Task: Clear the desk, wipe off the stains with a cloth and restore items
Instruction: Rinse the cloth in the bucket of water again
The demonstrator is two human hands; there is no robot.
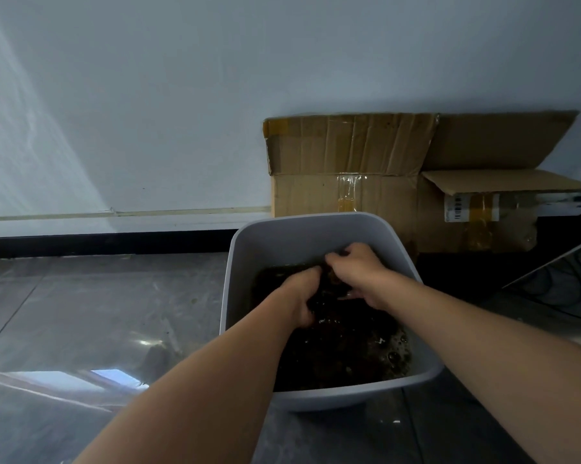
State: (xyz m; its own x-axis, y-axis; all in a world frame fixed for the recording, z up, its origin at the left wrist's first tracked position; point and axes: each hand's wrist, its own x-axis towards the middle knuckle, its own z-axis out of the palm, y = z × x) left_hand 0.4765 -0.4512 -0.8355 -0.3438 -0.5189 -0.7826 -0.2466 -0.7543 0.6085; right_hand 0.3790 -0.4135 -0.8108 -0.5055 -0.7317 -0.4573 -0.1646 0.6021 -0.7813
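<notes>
While L hand (300, 298) + R hand (359, 271) gripped dark wet cloth (333, 282) in grey plastic tub (282, 241) — mid-task | restoring items prob. left

We count one basin (302, 222). Hands: two, a left hand (299, 296) and a right hand (356, 272). Forearms: two, both bare. Cloth (332, 284): one dark wad, as far as we can make out in the murky water. Cardboard boxes: two, a big box (342, 155) and a small box (483, 202). Barcode label (456, 207): one. Cables (567, 289): tangled, so we cannot tell their number.
</notes>
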